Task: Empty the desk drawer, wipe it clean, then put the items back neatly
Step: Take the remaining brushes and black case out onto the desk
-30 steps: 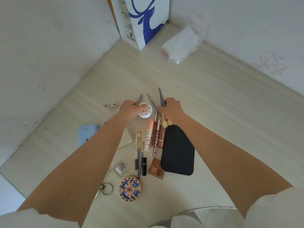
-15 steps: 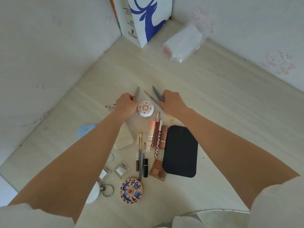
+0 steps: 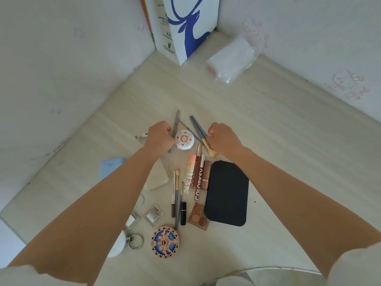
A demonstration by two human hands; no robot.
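Brushes (image 3: pixel 198 129) now lie fanned toward the desk's (image 3: pixel 288 141) far corner, just beyond the round white compact (image 3: pixel 185 140), where a second ago my right hand (image 3: pixel 223 139) held them up off the wood. That hand rests beside them with its fingers curled down; whether it grips the brush handles or only nudges them I cannot tell. My left hand (image 3: pixel 159 136) has come off the compact and sits just left of it, fingers curled against the grey pencil (image 3: pixel 176 124), though any real hold is hidden. Nearer me the lip tubes (image 3: pixel 198 176), black case (image 3: pixel 226 194), eyeshadow palette (image 3: pixel 199 216) and patterned round compact (image 3: pixel 165 240) lie in a loose cluster on the wood. No drawer shows, so I judge the emptying mostly done and this a bit of straightening before wiping.
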